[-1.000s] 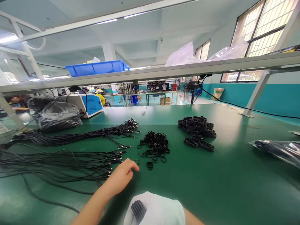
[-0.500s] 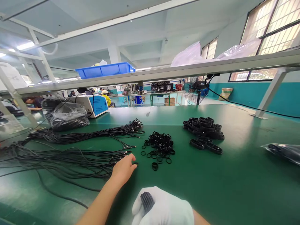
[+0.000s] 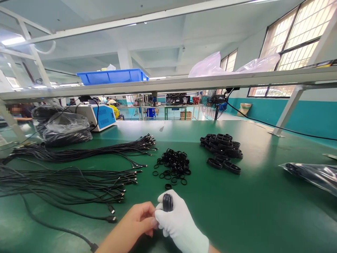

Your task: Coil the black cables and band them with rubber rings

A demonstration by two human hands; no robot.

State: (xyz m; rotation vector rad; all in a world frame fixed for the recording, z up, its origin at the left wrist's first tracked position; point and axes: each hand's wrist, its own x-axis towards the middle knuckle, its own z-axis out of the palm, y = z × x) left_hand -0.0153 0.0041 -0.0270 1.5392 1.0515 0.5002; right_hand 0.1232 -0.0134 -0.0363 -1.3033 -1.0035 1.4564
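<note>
My right hand (image 3: 173, 216), in a white glove, is closed around a coiled black cable (image 3: 167, 202), whose tight loops show above the thumb. My bare left hand (image 3: 140, 221) meets it from the left, its thumb and fingers pinched together against the glove fingertips. The small black ring that was at its fingertips is hidden in the pinch. Just beyond the glove lies one black ring (image 3: 167, 186), in front of a heap of black rings (image 3: 176, 161). To the left, straight black cables (image 3: 105, 175) are spread with their plugs pointing right.
A second bundle of cables (image 3: 92, 153) lies farther back. Coiled cables (image 3: 221, 146) are piled at right, near a clear bag (image 3: 310, 172). A blue-fronted machine (image 3: 101, 117) stands at back left. The shelf (image 3: 168, 86) crosses above the green table (image 3: 223, 211).
My left hand has come back from beside the cable plugs to my right hand, and the ring at its fingertips has left the table. My right hand has lifted slightly forward. The view has shifted.
</note>
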